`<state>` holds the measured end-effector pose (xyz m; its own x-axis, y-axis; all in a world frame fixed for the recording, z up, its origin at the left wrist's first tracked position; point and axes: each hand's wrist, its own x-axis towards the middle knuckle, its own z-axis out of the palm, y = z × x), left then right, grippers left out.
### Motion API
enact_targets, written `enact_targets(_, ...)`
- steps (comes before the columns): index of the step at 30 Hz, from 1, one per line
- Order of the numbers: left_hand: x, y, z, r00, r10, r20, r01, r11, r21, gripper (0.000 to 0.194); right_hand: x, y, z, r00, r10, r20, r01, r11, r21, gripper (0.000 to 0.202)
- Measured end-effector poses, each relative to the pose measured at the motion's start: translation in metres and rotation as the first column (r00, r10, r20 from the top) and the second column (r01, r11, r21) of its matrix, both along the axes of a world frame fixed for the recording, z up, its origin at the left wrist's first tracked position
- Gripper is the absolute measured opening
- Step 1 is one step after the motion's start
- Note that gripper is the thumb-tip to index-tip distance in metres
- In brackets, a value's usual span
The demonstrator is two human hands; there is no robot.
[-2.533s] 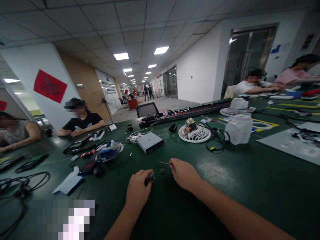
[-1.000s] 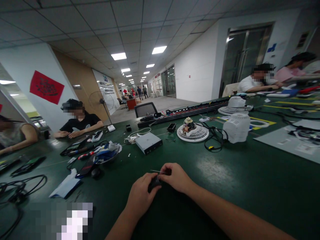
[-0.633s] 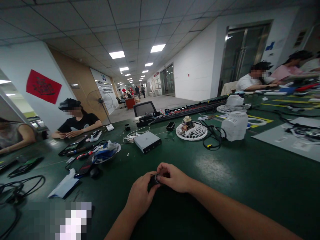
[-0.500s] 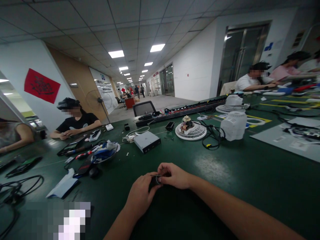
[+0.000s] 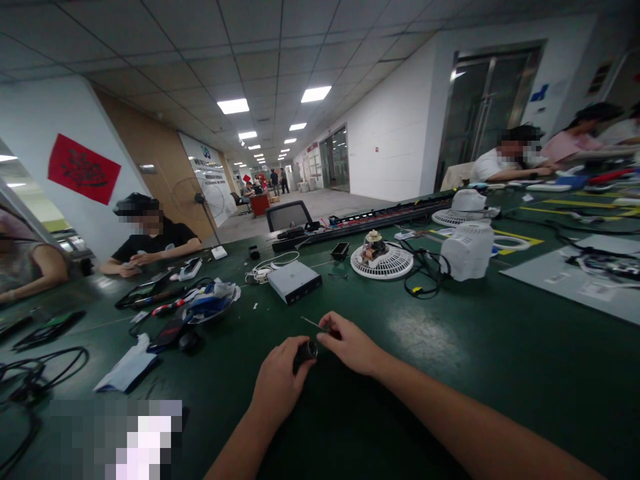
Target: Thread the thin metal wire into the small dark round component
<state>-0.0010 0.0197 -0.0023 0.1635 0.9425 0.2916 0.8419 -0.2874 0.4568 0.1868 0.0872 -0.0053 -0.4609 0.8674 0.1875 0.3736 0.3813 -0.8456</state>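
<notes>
dark green mat covers the surface [image 5: 475, 373], and both hands meet just above it near its front edge. the left hand [image 5: 278, 385] is curled around a small black cylindrical part [image 5: 305, 351], thumb and fingers closed on it, with the part's lighter ringed end facing the other hand. the right hand [image 5: 350, 343] is pinched shut on a thin metal pin [image 5: 313, 323], which sticks out to the left and slightly upward from its fingertips; those fingertips sit right against the end of the black part. whether the pin touches the part cannot be told.

further back on the surface lies a grey flat metal box [image 5: 294, 281], with a coil of white cable [image 5: 260, 272] just behind it. to the right of that stands a white fan grille [image 5: 382, 261] with a small motor [image 5: 373, 244] on it, then a tangle of black cable [image 5: 425, 275] and a white fan housing [image 5: 468, 251]. to the left lies a pile of tools and cloth [image 5: 200, 303], a black mouse [image 5: 189, 341] and a folded white paper [image 5: 126, 371]. other people sit along the far left and far right edges with their arms resting on the surface.
</notes>
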Motion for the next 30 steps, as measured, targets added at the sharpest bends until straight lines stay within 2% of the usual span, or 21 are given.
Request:
enact_targets(3,-0.003,0.003,-0.001,0.993,0.116,0.032,-0.115,0.993,-0.027,0.030,0.011,0.001,0.011,0.973,-0.093,0.213,0.047,0.976,0.213,0.015)
enact_targets(5,-0.006,0.004,-0.001,0.986,0.159,0.052,-0.157,0.987,-0.030,0.027,0.018,0.001,0.017,0.928,-0.113,0.355,-0.007,0.947,0.320,0.015)
enact_targets(7,-0.008,0.005,0.000,0.984,0.167,0.069,-0.166,0.986,-0.027,0.025,0.021,0.002,0.020,0.899,-0.097,0.427,-0.077,0.924,0.373,0.016)
enact_targets(11,-0.007,0.004,0.000,0.987,0.138,0.083,-0.136,0.990,-0.025,0.026,0.019,0.000,0.021,0.892,-0.044,0.449,-0.167,0.893,0.419,0.018)
enact_targets(16,-0.007,0.004,-0.003,0.989,0.121,0.082,-0.121,0.993,-0.007,0.029,0.015,-0.003,0.021,0.877,-0.098,0.470,-0.159,0.864,0.477,0.020)
enact_targets(19,-0.008,0.005,-0.006,0.991,0.105,0.081,-0.107,0.994,0.019,0.028,0.015,-0.004,0.020,0.874,-0.050,0.483,-0.217,0.850,0.481,0.018)
enact_targets(22,-0.009,0.006,-0.008,0.994,0.077,0.079,-0.079,0.996,0.029,0.028,0.015,-0.005,0.018,0.904,0.008,0.428,-0.223,0.862,0.455,0.016)
enact_targets(27,-0.007,0.005,-0.005,0.995,0.081,0.066,-0.083,0.996,0.044,0.027,0.013,-0.006,0.018,0.893,-0.100,0.439,-0.124,0.883,0.452,0.019)
enact_targets(30,-0.007,0.005,-0.003,0.994,0.095,0.061,-0.098,0.995,0.036,0.027,0.013,-0.007,0.020,0.887,-0.046,0.460,-0.176,0.887,0.427,0.017)
